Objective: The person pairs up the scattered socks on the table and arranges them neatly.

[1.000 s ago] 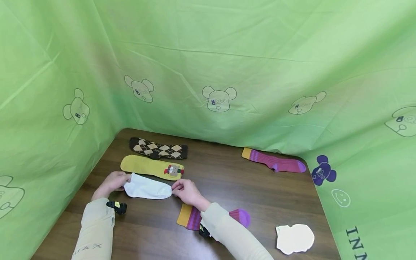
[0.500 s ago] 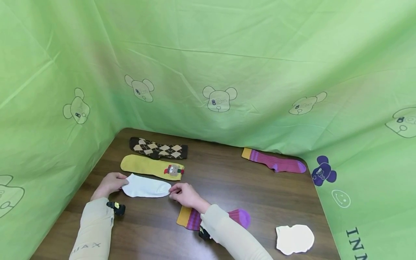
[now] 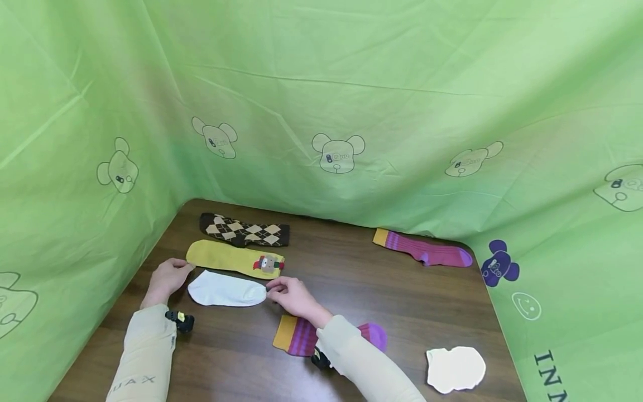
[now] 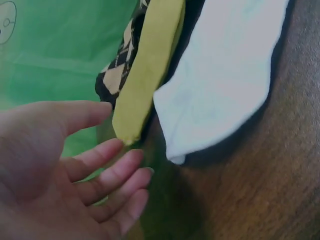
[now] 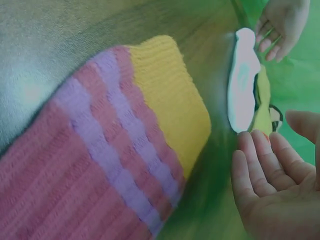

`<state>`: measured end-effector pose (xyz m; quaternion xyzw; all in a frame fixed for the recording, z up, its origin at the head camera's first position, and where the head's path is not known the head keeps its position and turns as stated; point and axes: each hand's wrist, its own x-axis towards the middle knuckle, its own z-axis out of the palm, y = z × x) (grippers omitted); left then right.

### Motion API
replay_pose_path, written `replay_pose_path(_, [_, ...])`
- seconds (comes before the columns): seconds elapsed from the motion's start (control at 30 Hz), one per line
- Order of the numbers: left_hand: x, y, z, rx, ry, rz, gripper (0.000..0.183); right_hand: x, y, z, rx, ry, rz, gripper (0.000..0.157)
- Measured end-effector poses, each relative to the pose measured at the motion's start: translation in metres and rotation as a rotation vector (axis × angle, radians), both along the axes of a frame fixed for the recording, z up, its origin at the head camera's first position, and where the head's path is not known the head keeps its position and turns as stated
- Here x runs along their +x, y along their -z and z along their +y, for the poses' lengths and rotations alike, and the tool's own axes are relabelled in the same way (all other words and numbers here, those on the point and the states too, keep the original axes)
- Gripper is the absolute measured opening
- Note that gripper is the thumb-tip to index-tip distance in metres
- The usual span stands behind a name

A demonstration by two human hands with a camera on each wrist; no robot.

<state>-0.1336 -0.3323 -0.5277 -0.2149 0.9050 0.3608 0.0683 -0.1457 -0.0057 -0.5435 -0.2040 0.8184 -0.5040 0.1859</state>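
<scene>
A white ankle sock (image 3: 226, 288) lies flat on the brown table, its toe to the right. Just off its cuff end is my left hand (image 3: 168, 277), fingers loosely bent and holding nothing; the left wrist view shows a gap between its thumb and fingers. At the toe end, my right hand (image 3: 293, 296) has its fingertips at the sock's edge. Its fingers are fairly straight with the thumb apart in the right wrist view. Behind the white sock lies a yellow sock (image 3: 221, 257) with a bear motif. A striped pink-purple sock (image 5: 95, 145) with a yellow cuff lies under my right forearm.
A brown argyle sock (image 3: 246, 230) lies behind the yellow one. Another pink-purple sock (image 3: 427, 250) is at the back right, and a white sock (image 3: 455, 369) at the front right. Green printed cloth (image 3: 331, 111) walls the table's back and sides.
My left hand has let go of the white sock's cuff and drawn slightly left. The sock has shifted a little and lies flat. My right hand stays near the toe, its fingers loosened.
</scene>
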Motion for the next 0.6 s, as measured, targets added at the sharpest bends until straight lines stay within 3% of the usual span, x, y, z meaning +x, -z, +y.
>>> replay_pose_path(0.1, [-0.004, -0.002, 0.004, 0.015, -0.005, 0.081, 0.056, -0.002, -0.005, 0.004, -0.013, 0.017, 0.006, 0.027])
replay_pose_path(0.3, [-0.011, -0.007, 0.017, 0.092, 0.078, 0.211, 0.068, -0.008, -0.01, 0.014, -0.039, 0.053, -0.008, 0.035])
replay_pose_path(0.53, [-0.018, -0.007, 0.028, 0.138, 0.139, 0.253, 0.068, -0.014, -0.011, 0.026, -0.087, 0.091, 0.014, 0.047])
replay_pose_path(0.6, [-0.019, -0.007, 0.032, 0.144, 0.16, 0.239, 0.07, -0.011, -0.023, 0.03, -0.116, 0.092, 0.011, 0.047])
